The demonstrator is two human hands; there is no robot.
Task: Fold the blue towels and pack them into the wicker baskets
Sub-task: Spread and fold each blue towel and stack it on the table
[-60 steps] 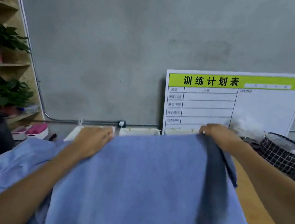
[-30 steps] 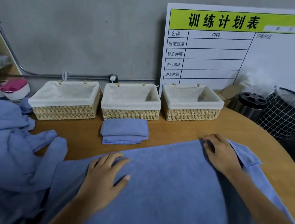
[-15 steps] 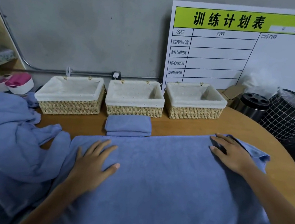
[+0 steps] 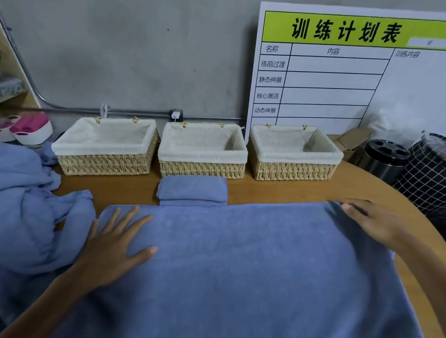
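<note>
A blue towel (image 4: 244, 275) lies spread flat across the wooden table (image 4: 420, 225). My left hand (image 4: 117, 242) rests palm-down on its left end, fingers spread. At the towel's far right corner my right hand (image 4: 372, 221) lies flat, blurred. A small folded blue towel (image 4: 193, 190) sits just beyond the spread one, in front of the middle basket. Three wicker baskets with cream liners stand in a row at the back: left (image 4: 107, 147), middle (image 4: 204, 152), right (image 4: 295, 156). All three look empty.
A heap of unfolded blue towels (image 4: 1, 209) fills the left side. A white planning board (image 4: 372, 75) leans on the grey wall behind the right basket. A metal canister (image 4: 383, 160) and a black grid-pattern bin (image 4: 441, 173) stand at the far right.
The towel, held up two seconds ago, now lies flat on the table. Both hands have slid outward over it; the folded-up right corner is smoothed flat.
</note>
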